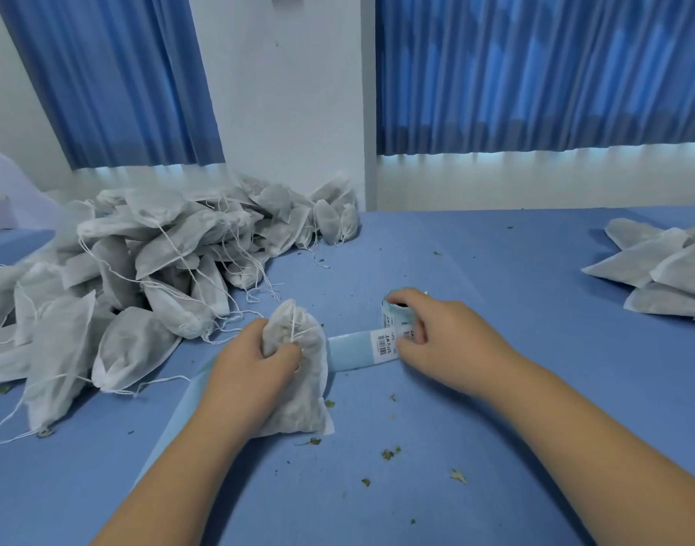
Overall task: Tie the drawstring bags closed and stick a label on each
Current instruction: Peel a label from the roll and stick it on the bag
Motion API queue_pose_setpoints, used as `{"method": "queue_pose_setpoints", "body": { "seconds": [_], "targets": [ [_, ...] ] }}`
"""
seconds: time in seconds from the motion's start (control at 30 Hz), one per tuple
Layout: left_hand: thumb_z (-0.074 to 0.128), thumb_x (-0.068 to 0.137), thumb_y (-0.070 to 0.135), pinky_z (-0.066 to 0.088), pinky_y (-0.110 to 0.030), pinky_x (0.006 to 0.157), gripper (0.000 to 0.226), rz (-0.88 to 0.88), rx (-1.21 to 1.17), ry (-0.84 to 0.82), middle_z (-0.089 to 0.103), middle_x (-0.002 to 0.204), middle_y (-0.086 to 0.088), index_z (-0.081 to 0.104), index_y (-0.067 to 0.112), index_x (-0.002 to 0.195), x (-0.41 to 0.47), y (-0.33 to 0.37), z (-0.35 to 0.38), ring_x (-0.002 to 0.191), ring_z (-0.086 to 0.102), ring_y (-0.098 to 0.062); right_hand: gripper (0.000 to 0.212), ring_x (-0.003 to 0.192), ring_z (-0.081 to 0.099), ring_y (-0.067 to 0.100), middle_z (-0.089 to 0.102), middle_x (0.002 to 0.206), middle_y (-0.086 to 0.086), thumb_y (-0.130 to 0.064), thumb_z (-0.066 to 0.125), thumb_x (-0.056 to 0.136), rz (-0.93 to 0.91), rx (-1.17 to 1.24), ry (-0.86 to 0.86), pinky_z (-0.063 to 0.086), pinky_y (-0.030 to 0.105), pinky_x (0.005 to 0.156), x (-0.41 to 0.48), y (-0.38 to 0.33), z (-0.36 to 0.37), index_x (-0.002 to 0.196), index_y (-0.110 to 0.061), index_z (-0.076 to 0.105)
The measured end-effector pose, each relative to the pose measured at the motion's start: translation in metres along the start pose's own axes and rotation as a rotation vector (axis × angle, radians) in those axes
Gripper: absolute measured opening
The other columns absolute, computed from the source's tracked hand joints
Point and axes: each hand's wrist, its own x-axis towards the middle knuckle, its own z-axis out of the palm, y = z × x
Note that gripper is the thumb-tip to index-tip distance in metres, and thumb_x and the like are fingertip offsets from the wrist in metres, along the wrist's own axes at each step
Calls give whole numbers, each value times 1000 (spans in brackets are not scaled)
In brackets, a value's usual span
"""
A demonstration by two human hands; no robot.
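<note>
My left hand (259, 360) grips a filled white drawstring bag (304, 392) near its cinched neck, the bag lying on the blue table. My right hand (436, 336) rests on the roll of labels (397, 315), fingers curled over its top, thumb down by the white barcode label (385, 344) on the unrolled pale-blue backing strip (352, 350). The strip runs left under the bag.
A big heap of white drawstring bags (149, 262) with loose strings covers the table's left side. A smaller stack of bags (661, 269) lies at the right edge. Dried leaf crumbs (389, 453) dot the blue table (495, 427). Blue curtains hang behind.
</note>
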Motion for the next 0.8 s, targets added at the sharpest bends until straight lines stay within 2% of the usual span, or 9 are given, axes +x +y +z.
{"method": "queue_pose_setpoints", "body": {
  "seconds": [0.1, 0.2, 0.3, 0.37, 0.47, 0.53, 0.73, 0.8],
  "targets": [
    [57, 85, 11, 34, -30, 57, 9, 44, -20, 5, 53, 67, 7, 55, 16, 77, -2, -2, 1, 62, 48, -11, 41, 77, 52, 12, 47, 74, -14, -30, 56, 85, -37, 95, -68, 47, 32, 70, -7, -20, 13, 124, -38, 46],
    [57, 85, 10, 33, -28, 56, 8, 67, -27, -4, 53, 66, 8, 55, 15, 78, -3, -5, 1, 60, 46, -9, 19, 73, 54, 11, 53, 76, -11, -30, 56, 84, -42, 105, -31, 51, 36, 69, -9, -28, 24, 103, -32, 52],
    [57, 84, 11, 33, -28, 56, 11, 73, -32, -14, 53, 62, 13, 55, 18, 76, -3, -6, 0, 56, 46, -2, 6, 62, 51, 5, 55, 69, -10, -28, 59, 84, 16, 168, 17, 46, 28, 60, -9, -26, 25, 86, -28, 53],
    [57, 85, 12, 33, -28, 57, 12, 76, -32, -26, 52, 60, 14, 55, 19, 75, -4, -7, 0, 55, 45, -1, 10, 56, 49, 1, 56, 64, -10, -27, 62, 83, 48, 213, 40, 42, 22, 55, -11, -23, 24, 76, -27, 54],
    [56, 85, 12, 36, -29, 58, 5, 87, -25, -46, 53, 66, 10, 57, 15, 80, -5, -6, 0, 59, 47, -6, 15, 58, 49, -2, 57, 65, -11, -26, 65, 82, 56, 252, 75, 39, 14, 54, -13, -22, 22, 69, -26, 56],
    [56, 84, 12, 37, -29, 59, 2, 91, -28, -53, 53, 66, 9, 58, 12, 83, -5, -6, -1, 61, 47, -9, 18, 59, 49, -2, 57, 64, -11, -24, 65, 83, 60, 274, 86, 39, 14, 56, -13, -23, 21, 67, -27, 56],
    [56, 84, 11, 37, -28, 59, 6, 99, -52, -78, 53, 60, 16, 58, 15, 81, -6, -6, -2, 54, 45, 0, 23, 56, 50, -2, 58, 61, -14, -14, 63, 80, 116, 355, 85, 42, 13, 57, -15, -23, 17, 64, -30, 61],
    [56, 84, 10, 36, -28, 58, 8, 94, -55, -82, 53, 59, 17, 58, 16, 80, -6, -7, -2, 52, 45, 1, 25, 56, 51, 0, 58, 62, -13, -10, 62, 79, 128, 375, 77, 45, 17, 59, -16, -24, 17, 66, -31, 61]
  ]
}}
